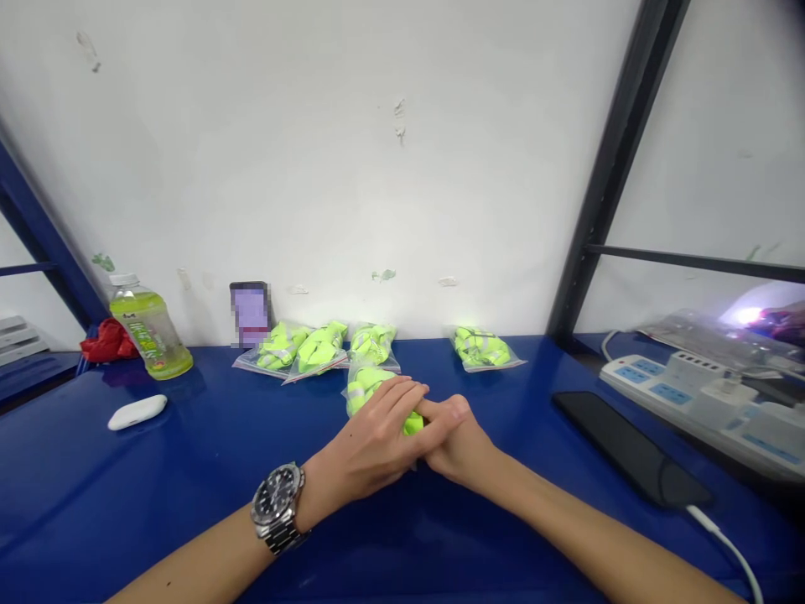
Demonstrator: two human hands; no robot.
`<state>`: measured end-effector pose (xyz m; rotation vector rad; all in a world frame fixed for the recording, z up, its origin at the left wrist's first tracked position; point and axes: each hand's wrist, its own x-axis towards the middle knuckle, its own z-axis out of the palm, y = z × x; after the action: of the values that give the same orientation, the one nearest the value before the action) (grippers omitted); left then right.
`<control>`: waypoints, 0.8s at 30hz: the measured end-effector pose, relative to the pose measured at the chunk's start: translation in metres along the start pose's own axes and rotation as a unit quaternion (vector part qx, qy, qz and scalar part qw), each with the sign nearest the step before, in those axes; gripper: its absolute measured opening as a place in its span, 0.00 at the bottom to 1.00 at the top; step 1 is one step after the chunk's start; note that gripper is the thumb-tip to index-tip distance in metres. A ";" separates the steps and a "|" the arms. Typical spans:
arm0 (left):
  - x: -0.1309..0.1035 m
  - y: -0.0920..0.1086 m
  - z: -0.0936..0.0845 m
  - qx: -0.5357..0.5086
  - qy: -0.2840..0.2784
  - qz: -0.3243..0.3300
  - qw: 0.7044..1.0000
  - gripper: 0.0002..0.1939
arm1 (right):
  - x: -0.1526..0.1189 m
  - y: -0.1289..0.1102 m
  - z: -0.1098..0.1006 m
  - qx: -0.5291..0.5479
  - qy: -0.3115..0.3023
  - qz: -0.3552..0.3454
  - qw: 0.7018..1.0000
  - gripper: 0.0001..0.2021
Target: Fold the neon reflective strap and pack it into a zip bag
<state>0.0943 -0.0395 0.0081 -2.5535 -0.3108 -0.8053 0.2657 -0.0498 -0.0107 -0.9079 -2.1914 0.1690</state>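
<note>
My left hand [383, 436], with a metal watch on its wrist, lies over a clear bag of neon yellow-green fabric [365, 387] and presses on it. Against its fingers, my right hand [458, 440] is closed at the bag's right side; its fingertips are partly hidden. Behind the hands, other such bags lie along the wall: one at the left [282, 346], a second overlapping it [322, 348], a third [372, 342] just behind the held bag, and one apart at the right [482, 348].
On the blue table [207, 445] stand a green drink bottle [151, 327] and an upright phone [250, 315]. A white case [138, 412] lies at the left. At the right are a black phone [629, 445] with a cable and a power strip [698, 394].
</note>
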 end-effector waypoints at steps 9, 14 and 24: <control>0.000 -0.010 0.000 -0.036 0.098 -0.070 0.992 0.46 | 0.006 -0.009 -0.009 0.057 0.216 -0.062 0.973 0.11; -0.002 -0.015 0.001 -0.069 0.158 -0.092 0.981 0.49 | 0.007 -0.003 -0.004 0.154 0.269 -0.016 0.950 0.35; 0.003 -0.006 0.001 -0.099 0.152 -0.040 0.983 0.48 | 0.018 -0.002 -0.020 0.316 -0.023 0.134 0.939 0.22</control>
<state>0.0952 -0.0336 0.0111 -2.5582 -0.2454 -1.2972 0.2701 -0.0427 0.0152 -0.8172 -1.8520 0.9731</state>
